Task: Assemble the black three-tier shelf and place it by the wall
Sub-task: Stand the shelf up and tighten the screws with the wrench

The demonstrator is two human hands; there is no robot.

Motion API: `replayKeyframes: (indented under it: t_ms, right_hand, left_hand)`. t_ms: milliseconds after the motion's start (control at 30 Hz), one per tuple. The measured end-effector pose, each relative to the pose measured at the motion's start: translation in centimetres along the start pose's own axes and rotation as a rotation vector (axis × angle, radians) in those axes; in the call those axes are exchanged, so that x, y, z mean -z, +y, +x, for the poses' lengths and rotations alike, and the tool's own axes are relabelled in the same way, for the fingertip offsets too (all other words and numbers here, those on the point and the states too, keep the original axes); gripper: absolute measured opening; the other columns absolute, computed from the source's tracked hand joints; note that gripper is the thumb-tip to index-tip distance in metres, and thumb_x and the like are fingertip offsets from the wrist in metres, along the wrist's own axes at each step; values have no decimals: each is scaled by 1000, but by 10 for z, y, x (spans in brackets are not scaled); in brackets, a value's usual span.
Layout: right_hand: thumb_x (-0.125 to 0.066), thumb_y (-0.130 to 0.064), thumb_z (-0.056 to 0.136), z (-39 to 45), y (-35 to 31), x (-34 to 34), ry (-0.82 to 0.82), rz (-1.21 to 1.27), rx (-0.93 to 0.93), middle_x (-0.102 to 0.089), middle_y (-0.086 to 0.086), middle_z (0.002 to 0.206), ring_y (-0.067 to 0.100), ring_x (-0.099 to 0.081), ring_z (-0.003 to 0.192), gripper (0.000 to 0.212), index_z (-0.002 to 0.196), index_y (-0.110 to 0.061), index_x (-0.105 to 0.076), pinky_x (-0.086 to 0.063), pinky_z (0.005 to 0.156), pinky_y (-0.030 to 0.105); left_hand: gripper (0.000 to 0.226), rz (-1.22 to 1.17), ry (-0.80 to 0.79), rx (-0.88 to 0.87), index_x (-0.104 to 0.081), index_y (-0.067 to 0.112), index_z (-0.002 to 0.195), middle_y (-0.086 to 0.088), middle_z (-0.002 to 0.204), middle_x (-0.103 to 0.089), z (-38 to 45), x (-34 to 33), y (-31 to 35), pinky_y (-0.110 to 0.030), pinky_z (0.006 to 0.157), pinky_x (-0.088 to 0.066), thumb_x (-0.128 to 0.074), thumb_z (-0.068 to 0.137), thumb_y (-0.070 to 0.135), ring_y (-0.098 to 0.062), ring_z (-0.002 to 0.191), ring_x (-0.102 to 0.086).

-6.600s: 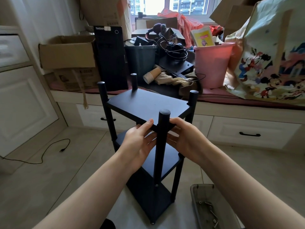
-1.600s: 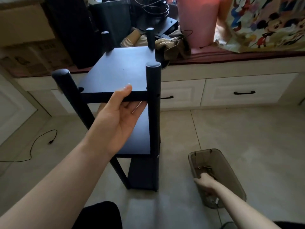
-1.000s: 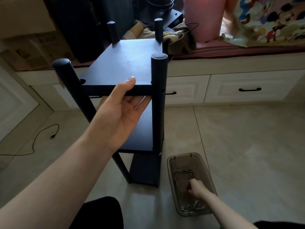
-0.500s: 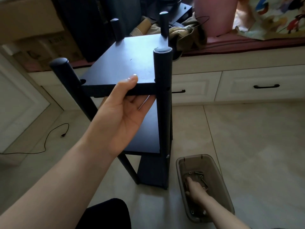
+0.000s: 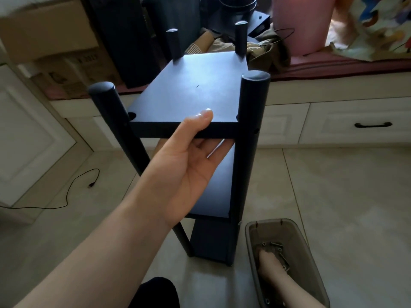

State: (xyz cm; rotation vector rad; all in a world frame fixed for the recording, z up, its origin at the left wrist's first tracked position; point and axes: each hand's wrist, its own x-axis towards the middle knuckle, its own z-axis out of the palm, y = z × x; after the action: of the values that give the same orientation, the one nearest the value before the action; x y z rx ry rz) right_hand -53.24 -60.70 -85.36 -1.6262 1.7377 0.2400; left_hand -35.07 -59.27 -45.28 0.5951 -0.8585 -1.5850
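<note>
The black three-tier shelf (image 5: 191, 90) stands upright on the tiled floor in front of me, four round posts rising above its top board. My left hand (image 5: 189, 161) grips the near edge of the top board, thumb on top and fingers underneath. My right hand (image 5: 270, 263) reaches down into a translucent grey plastic bin (image 5: 311, 272) on the floor just right of the shelf's foot, among several loose screws (image 5: 274, 245). Its fingertips are hidden by the bin wall, so whether it holds a screw is unclear.
White drawer cabinets (image 5: 347, 123) run along the far wall under a window seat piled with cardboard boxes (image 5: 46, 41), a black case, a pink bucket (image 5: 302, 23) and cloth. A black cable (image 5: 73, 187) lies on the floor at left. My dark-clothed knee (image 5: 155, 294) is at the bottom.
My right hand left the shelf and went down into the bin, shifting among the screws. My left hand stays gripped on the top board; the view has moved slightly.
</note>
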Motion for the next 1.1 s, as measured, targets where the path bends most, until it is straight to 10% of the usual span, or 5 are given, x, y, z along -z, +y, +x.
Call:
replayKeyframes:
  t_ms: [367, 533, 1100]
  right_hand:
    - [-51, -9, 98, -28, -30, 101, -18, -245, 41, -58, 14, 131, 28, -60, 117, 30, 128, -6, -54, -49, 89, 31]
    - [-70, -22, 90, -79, -73, 196, -23, -340, 152, -67, 3, 67, 12, -63, 55, 21, 78, -6, -66, -53, 56, 23]
    - [-83, -11, 74, -303, -108, 277, 524, 841, 754, -74, 1, 74, 3, -68, 66, 14, 82, -8, -72, -50, 61, 12]
  left_hand:
    - [6, -13, 32, -8, -61, 7, 86, -14, 104, -61, 1, -2, 3, -37, 99, -55, -63, 85, 13, -31, 120, -63]
    - [21, -12, 33, -14, -73, 15, 72, -4, 87, -73, 1, -2, 2, -36, 99, -55, -61, 89, 12, -20, 100, -72]
    - [32, 48, 62, -21, -76, 23, 71, 3, 87, -74, -3, 4, 8, -27, 87, -55, -57, 96, 18, -9, 92, -72]
